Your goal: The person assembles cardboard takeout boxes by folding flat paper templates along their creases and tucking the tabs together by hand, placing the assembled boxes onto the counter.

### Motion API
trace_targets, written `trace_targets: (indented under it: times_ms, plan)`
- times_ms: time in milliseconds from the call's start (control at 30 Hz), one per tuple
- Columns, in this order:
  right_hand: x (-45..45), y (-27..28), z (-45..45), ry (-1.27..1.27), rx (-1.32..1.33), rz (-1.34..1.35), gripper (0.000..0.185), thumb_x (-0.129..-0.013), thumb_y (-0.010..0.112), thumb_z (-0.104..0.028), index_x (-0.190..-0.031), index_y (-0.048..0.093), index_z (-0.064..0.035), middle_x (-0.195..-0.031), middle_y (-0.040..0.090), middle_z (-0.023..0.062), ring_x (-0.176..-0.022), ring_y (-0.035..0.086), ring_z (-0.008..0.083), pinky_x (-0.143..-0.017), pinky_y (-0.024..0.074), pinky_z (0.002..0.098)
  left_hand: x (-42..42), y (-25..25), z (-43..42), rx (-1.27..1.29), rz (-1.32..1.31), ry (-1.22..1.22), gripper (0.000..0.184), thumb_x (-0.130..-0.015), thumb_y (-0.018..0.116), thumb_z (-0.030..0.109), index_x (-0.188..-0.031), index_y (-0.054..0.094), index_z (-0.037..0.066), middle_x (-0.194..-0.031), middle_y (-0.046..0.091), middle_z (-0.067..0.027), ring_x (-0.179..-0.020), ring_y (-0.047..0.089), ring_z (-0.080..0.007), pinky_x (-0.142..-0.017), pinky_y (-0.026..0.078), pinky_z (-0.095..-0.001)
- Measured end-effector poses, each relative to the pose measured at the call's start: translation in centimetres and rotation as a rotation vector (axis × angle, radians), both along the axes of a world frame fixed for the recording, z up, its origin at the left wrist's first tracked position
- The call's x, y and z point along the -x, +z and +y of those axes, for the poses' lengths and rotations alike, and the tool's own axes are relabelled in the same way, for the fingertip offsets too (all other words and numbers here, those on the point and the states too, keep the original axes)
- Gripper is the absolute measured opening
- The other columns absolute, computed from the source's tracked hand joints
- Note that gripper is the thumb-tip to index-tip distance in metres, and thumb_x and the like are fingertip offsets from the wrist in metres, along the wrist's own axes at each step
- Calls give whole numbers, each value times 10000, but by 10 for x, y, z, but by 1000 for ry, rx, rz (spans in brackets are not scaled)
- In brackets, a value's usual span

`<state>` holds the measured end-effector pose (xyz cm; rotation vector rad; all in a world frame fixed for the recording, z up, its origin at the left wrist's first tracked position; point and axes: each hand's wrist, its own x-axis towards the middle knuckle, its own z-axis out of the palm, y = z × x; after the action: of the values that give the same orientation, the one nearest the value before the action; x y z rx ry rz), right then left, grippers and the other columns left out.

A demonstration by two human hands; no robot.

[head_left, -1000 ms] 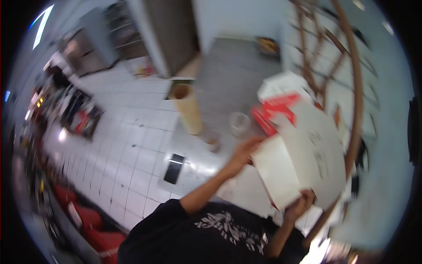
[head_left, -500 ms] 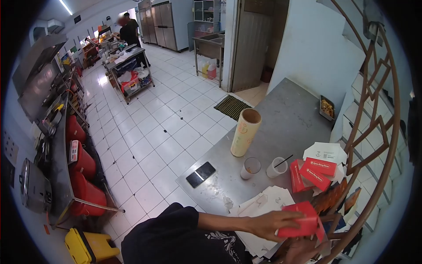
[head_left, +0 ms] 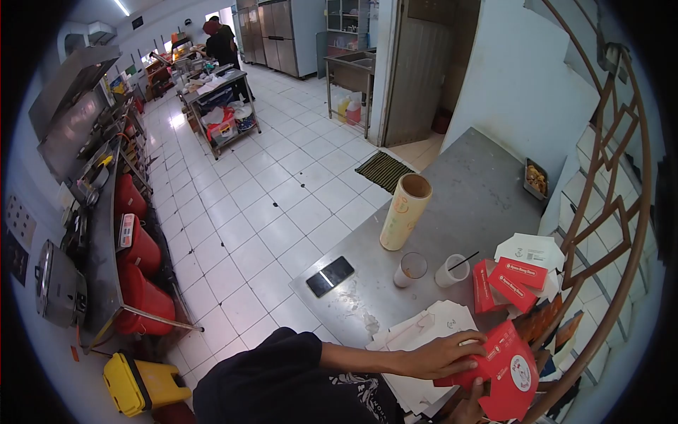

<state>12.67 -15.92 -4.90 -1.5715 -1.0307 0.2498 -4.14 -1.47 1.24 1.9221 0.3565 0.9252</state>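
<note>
A red cardboard food box (head_left: 501, 367) with a white round print is between my two hands, its flaps partly unfolded. My left hand (head_left: 446, 355) reaches across from the dark sleeve and grips the box's upper left side, fingers curled over it. Below, my right hand (head_left: 470, 408) holds the lower edge, thumb up against the card; part of this hand is hidden. Under my left forearm lies a stack of flat white box blanks (head_left: 424, 328). Several folded red boxes (head_left: 515, 279) are piled just beyond, beside an opened white-inside blank (head_left: 531, 249).
On the steel table (head_left: 466, 191) stand a cardboard-core roll (head_left: 405, 215), two plastic cups (head_left: 409, 270) and a phone (head_left: 330, 276). A food tray (head_left: 536, 179) sits by the wall. Brown metal railing (head_left: 621, 268) borders the right. Someone in dark clothes (head_left: 221, 46) stands at a far table.
The red box has turned and spread, so its printed face and flaps now show. My left hand has shifted to its upper edge. The view has tilted slightly.
</note>
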Motion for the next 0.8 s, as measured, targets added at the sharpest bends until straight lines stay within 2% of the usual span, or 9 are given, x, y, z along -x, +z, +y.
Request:
trace_targets:
  times_ms: [33,133,267,333,433,500,567,700,800]
  plan:
    - [-17,-17,-7,102,101,-662,461,-856,645,-111,-1290,499,-59,-1154,549,201,-991,523,268,-874,420,339,-1,0,-1,-1,1,9,270,-916,522,177,-1153,509,48,-1263,439,-143,-1135,497,-297,-901,456,-363]
    - [-14,-3,-4,190,358,-723,439,-887,602,-93,-1313,499,-132,-1141,558,216,-977,538,270,-860,429,344,-4,-5,-4,11,-91,75,215,-916,524,162,-1083,539,29,-1188,507,-123,-1051,556,-280,-862,478,-354]
    - [11,49,37,162,150,-1130,303,-909,577,-121,-1202,579,-40,-1072,601,214,-898,571,278,-801,462,348,-11,-8,-5,72,-106,158,236,-907,533,143,-1107,529,17,-1193,520,-127,-1064,559,-270,-879,469,-343]
    - [28,72,51,126,74,22,294,-917,570,-178,-1103,602,48,-1059,611,227,-882,584,275,-748,478,352,-18,-8,-9,81,-118,181,298,-902,535,135,-1175,498,21,-1243,490,-145,-1067,561,-274,-884,467,-338]
    - [21,86,52,90,123,220,401,-908,583,-259,-1079,572,104,-1072,613,226,-910,586,280,-766,475,332,-27,-6,-19,-28,-54,247,511,-890,537,125,-1353,336,47,-1347,378,-190,-1103,540,-303,-893,466,-342]
    - [5,70,49,151,162,356,464,-881,608,-314,-1096,567,95,-1273,489,244,-1078,524,250,-885,433,347,-34,-7,-22,-132,34,205,677,-878,531,118,-1438,154,70,-1403,274,-215,-1163,487,-336,-925,448,-366]
    - [-8,49,51,248,-59,626,513,-922,551,-186,-1365,343,-32,-1276,483,134,-1091,520,217,-847,450,303,-38,1,-22,10,127,109,671,-881,519,115,-1441,153,70,-1407,272,-211,-1187,460,-343,-943,432,-373]
    - [-22,47,52,265,-101,688,424,-940,528,-185,-1303,381,-21,-1242,497,119,-1083,521,188,-800,465,285,-50,-4,-21,-1,195,16,696,-885,481,138,-1462,96,85,-1406,268,-252,-1057,543,-388,-861,461,-403]
    - [-30,46,56,358,-100,563,418,-936,533,-166,-1297,379,-22,-1223,508,116,-1047,535,169,-753,469,261,-53,-6,-20,110,305,19,654,-896,469,110,-1452,126,91,-1413,266,-208,-1181,459,-365,-932,430,-388]
